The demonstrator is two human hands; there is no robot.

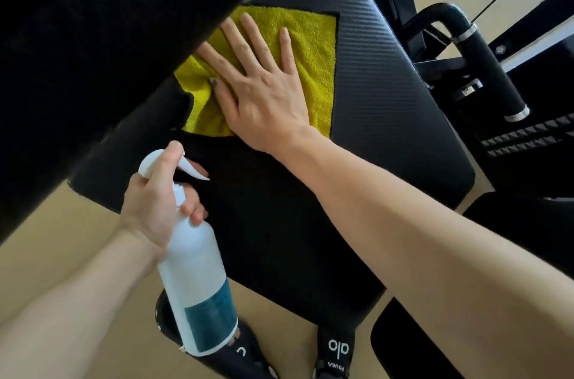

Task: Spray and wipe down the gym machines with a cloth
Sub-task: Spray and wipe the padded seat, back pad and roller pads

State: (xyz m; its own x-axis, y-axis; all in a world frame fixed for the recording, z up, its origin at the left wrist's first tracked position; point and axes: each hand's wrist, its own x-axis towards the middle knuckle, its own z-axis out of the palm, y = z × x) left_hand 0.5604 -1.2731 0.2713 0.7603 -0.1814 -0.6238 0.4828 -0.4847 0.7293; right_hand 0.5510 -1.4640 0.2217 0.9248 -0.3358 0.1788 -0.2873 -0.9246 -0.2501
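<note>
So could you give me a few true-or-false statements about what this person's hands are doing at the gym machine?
1. The right hand lies flat with spread fingers on the yellow terry cloth. True.
2. The yellow terry cloth lies on the floor. False: it is pressed against the black textured vinyl pad of the machine.
3. The left hand grips the white plastic spray bottle at its neck. True.
4. The white plastic spray bottle has a red label. False: the label is teal blue.
5. Both hands hold the cloth. False: only the right hand touches it.
</note>
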